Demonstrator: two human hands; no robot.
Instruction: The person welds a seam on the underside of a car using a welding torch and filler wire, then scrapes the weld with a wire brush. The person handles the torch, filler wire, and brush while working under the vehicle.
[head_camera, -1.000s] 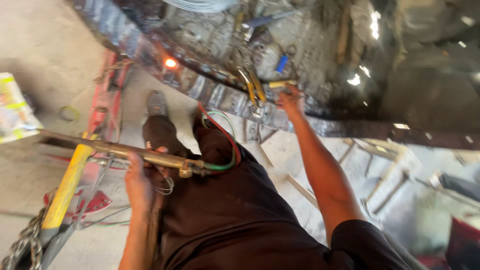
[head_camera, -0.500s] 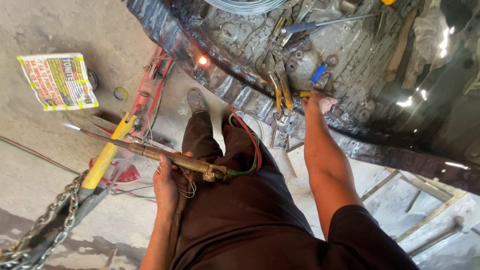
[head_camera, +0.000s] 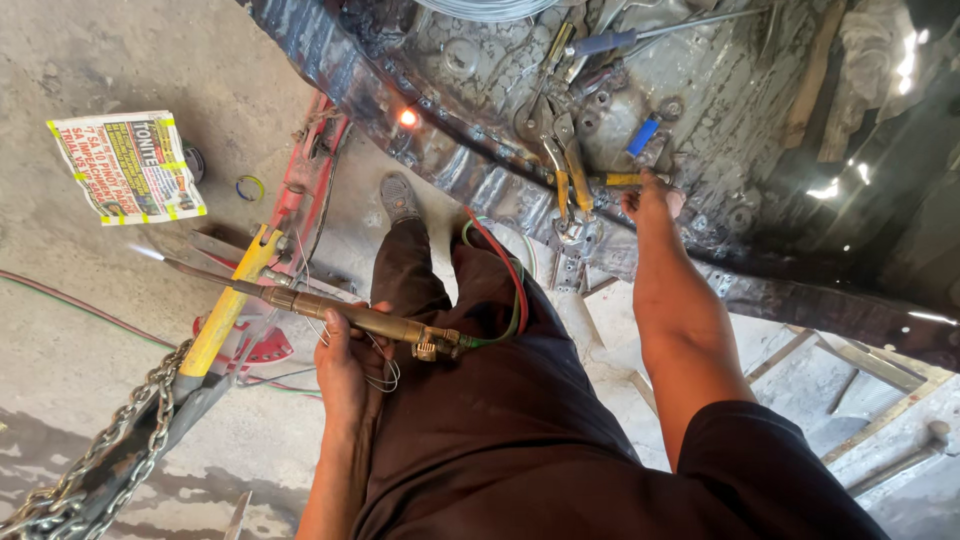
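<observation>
The left hand (head_camera: 345, 350) is wrapped around a brass torch (head_camera: 330, 310), held level across the thigh with a small flame at its tip and red and green hoses (head_camera: 505, 290) trailing from its back end. The right hand (head_camera: 648, 200) reaches up to the blackened metal panel (head_camera: 480, 180), fingers pinching a yellow-handled tool (head_camera: 625, 180) just beside the pliers (head_camera: 570, 175).

Torch (head_camera: 350, 315) in left hand (head_camera: 345, 365): brass-coloured metal, dull shine. Hoses (head_camera: 505, 285): smooth rubber, red, green. Panel (head_camera: 620, 130) at 12 o'clock: dark metal, rough, burnt-looking, glossy at 2 o'clock. Pliers (head_camera: 570, 175) by right hand (head_camera: 650, 205): metal, yellow plastic grips. Chain (head_camera: 120, 450) at 8 o'clock: grey metal. Floor (head_camera: 90, 60): rough concrete. Trousers (head_camera: 500, 400): dark matt cloth.
</observation>
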